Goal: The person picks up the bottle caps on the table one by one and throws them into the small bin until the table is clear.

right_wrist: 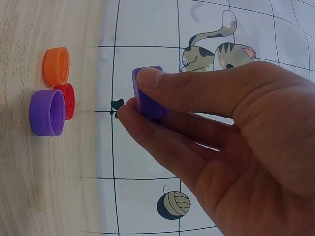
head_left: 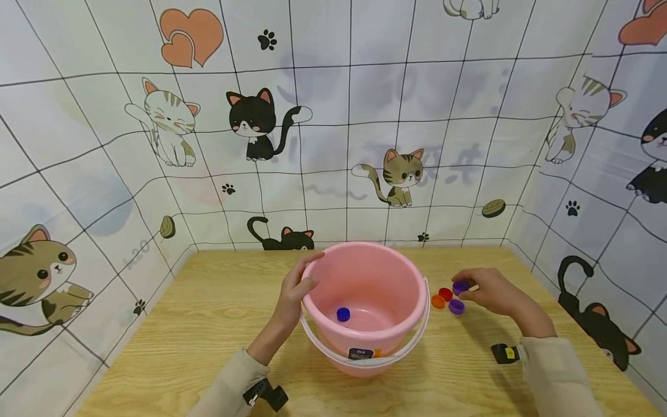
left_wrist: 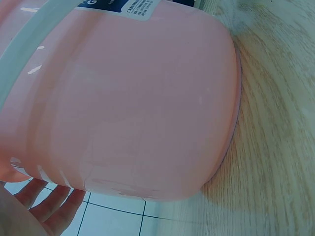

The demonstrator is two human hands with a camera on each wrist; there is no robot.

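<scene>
A pink bucket with a white handle stands on the table, its opening tilted toward the head view. My left hand grips its rim on the left side, thumb at the inner edge and fingers outside. Inside the bucket, on the bottom, lies a blue bottle cap. To the right of the bucket, my right hand pinches a purple bottle cap between thumb and fingers, lifted off the table. Close by it lie another purple cap, a red cap and an orange cap.
The wooden table meets a wall cloth printed with cats and grid lines, at the back and both sides. The bucket's white handle hangs down across its front. A small dark device is strapped at each wrist.
</scene>
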